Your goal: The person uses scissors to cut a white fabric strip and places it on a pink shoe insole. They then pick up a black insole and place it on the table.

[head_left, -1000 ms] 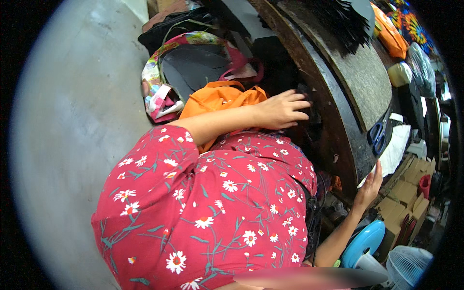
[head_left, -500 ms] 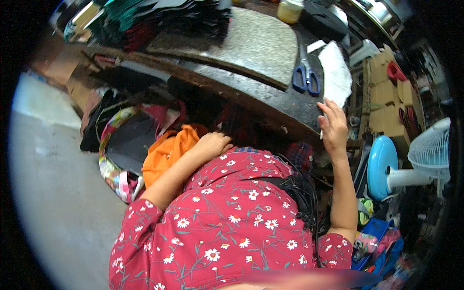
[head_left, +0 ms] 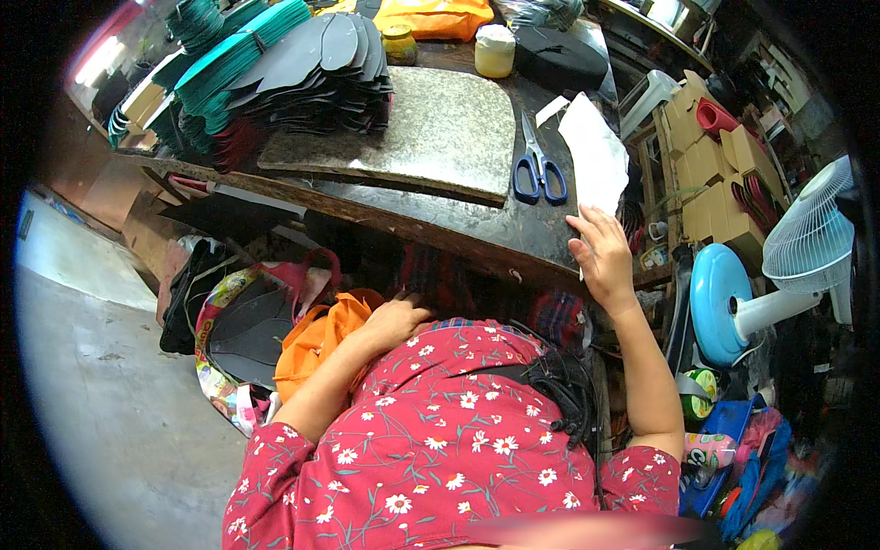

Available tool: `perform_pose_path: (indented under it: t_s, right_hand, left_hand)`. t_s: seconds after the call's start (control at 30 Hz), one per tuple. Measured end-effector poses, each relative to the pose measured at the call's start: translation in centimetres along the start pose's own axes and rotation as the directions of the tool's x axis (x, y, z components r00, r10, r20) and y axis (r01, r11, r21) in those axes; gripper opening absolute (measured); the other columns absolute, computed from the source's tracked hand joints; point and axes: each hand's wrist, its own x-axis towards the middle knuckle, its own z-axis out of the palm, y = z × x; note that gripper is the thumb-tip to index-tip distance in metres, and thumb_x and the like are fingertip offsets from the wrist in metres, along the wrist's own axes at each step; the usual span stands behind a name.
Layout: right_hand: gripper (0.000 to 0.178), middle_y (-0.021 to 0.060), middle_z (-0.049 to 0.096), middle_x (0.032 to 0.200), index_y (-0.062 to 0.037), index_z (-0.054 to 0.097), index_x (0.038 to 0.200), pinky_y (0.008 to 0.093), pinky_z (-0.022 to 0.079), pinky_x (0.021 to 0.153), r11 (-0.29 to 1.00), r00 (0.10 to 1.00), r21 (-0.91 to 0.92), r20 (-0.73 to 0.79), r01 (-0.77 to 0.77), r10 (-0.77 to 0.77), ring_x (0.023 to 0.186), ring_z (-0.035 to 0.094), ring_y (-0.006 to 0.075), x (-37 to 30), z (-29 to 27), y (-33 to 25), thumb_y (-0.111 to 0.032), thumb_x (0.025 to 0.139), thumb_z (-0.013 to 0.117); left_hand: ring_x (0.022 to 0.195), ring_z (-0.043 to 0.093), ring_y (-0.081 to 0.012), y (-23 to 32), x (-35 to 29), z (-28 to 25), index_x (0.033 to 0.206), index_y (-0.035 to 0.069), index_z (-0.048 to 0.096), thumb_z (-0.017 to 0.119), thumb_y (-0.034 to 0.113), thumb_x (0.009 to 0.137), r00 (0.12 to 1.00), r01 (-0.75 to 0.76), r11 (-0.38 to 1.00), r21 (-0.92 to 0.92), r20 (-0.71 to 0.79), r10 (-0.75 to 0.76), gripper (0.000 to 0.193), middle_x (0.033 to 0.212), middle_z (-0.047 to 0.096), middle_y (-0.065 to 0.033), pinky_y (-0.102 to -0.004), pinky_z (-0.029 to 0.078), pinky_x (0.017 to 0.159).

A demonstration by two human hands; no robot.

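My left hand (head_left: 396, 318) rests on my lap, beside an orange cloth bag (head_left: 323, 341). Its fingers lie loosely over the lap with nothing visible in them, the tips in shadow. At the table's front edge, my right hand (head_left: 605, 257) is raised with its fingers stretched and apart. The fingertips reach the lower end of a white sheet (head_left: 596, 151) with an uneven outline. Below the thumb shows a thin white sliver, too small to name. Just left of the sheet lie scissors (head_left: 539, 167) with dark blue handles, their blades pointing away from me.
A grey speckled board (head_left: 449, 128) lies on the dark table, with stacked black sole-shaped pieces (head_left: 312, 69) and green ones (head_left: 234, 69) at the left. Farther back stand a lidded jar (head_left: 495, 50) and a black round object (head_left: 561, 60). A fan (head_left: 811, 247) and cartons (head_left: 724, 174) are at right.
The view has tilted up, so more of the table's far side shows. My right hand stays by the white sheet and my left hand stays on my lap.
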Motion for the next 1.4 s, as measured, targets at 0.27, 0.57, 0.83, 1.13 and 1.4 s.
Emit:
perform_pose_path:
  t_s: [0.27,0.57,0.83,1.13,1.4]
  right_hand:
    - [0.051,0.0216,0.062,0.128,-0.0039,0.069,0.117,0.049,0.038,0.108,1.0,1.0,-0.003,0.012,-0.013,0.013,0.123,0.054,0.041,-0.1,-0.1,-0.1,-0.049,0.099,0.05]
    - [0.053,0.0202,0.062,0.13,-0.0042,0.07,0.116,0.0477,0.038,0.108,0.999,0.999,0.002,0.031,-0.039,0.039,0.125,0.053,0.0402,-0.2,0.0,0.0,-0.05,0.101,0.048]
    - [0.053,0.0192,0.062,0.13,-0.0047,0.069,0.118,0.0475,0.036,0.11,0.995,0.997,0.066,0.037,-0.071,0.068,0.127,0.052,0.0399,-0.2,0.0,0.3,-0.049,0.103,0.043]
    - [0.051,0.0186,0.062,0.13,-0.0051,0.067,0.121,0.0471,0.035,0.11,0.994,0.994,0.026,0.006,-0.109,0.109,0.126,0.052,0.0388,-0.2,0.3,1.3,-0.047,0.104,0.044]
    - [0.053,0.0174,0.061,0.133,-0.0038,0.066,0.122,0.0451,0.034,0.111,0.993,0.993,0.016,0.034,-0.117,0.117,0.129,0.051,0.0362,-0.2,0.2,1.6,-0.047,0.104,0.041]
  left_hand:
    - [0.087,0.067,-0.0405,-1.1,0.1,1.0,0.088,0.006,0.074,0.051,0.042,0.097,0.977,0.064,0.998,-0.016,0.206,-0.06,0.043,0.088,0.07,-0.0207,-0.0498,0.053,0.076]
    - [0.109,0.06,-0.0367,3.0,0.8,-6.6,0.107,0.008,0.063,0.07,0.02,0.086,0.951,-0.225,0.968,-0.109,-0.24,0.194,0.026,0.115,0.061,-0.0166,-0.046,0.051,0.091]
    - [0.132,0.045,-0.0372,-3.5,8.1,-29.8,0.124,0.01,0.064,0.077,0.026,0.082,0.388,0.231,0.764,0.603,-0.777,0.495,0.046,0.139,0.051,-0.018,-0.0453,0.038,0.112]
    - [0.101,0.07,-0.0334,-13.0,10.9,-37.0,0.112,0.013,0.075,0.059,0.059,0.092,0.755,0.346,0.861,0.372,-0.656,-0.02,0.052,0.104,0.074,-0.0157,-0.0423,0.055,0.09]
    - [0.09,0.07,-0.039,-11.4,13.8,-35.9,0.12,0.014,0.063,0.058,0.04,0.098,0.717,0.44,0.723,0.532,-0.693,0.074,0.034,0.095,0.072,-0.0201,-0.0477,0.057,0.08]
